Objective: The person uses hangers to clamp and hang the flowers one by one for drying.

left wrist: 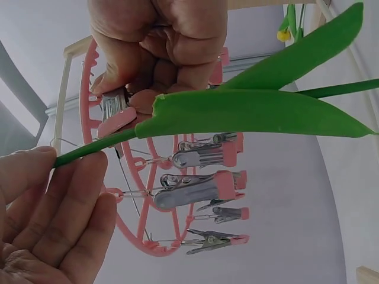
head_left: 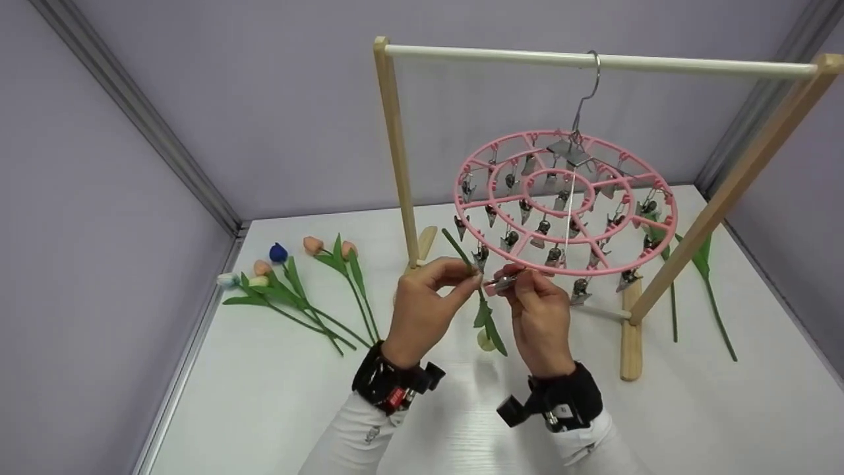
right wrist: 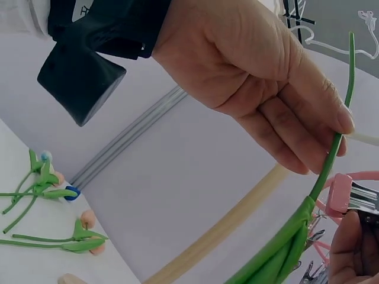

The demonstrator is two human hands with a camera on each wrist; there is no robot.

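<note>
My left hand (head_left: 428,307) pinches the green stem of an artificial tulip (head_left: 488,322) between thumb and fingertips. The tulip hangs head down, its pale bloom (head_left: 486,340) low and partly covered by a leaf. Beside the stem, my right hand (head_left: 544,323) holds a metal clip (head_left: 505,284) with pink tips by its handles. In the left wrist view the clip (left wrist: 115,112) lies close to the stem (left wrist: 98,147); whether they touch I cannot tell. Above both hands hangs the round pink clip hanger (head_left: 475,158), with several clips dangling.
A wooden rack with a white rail (head_left: 488,54) carries the hanger's hook (head_left: 597,76). On the left of the table (head_left: 217,396) lie several tulips, including a blue one (head_left: 278,252) and orange ones (head_left: 313,245). More green stems (head_left: 715,310) lie at right.
</note>
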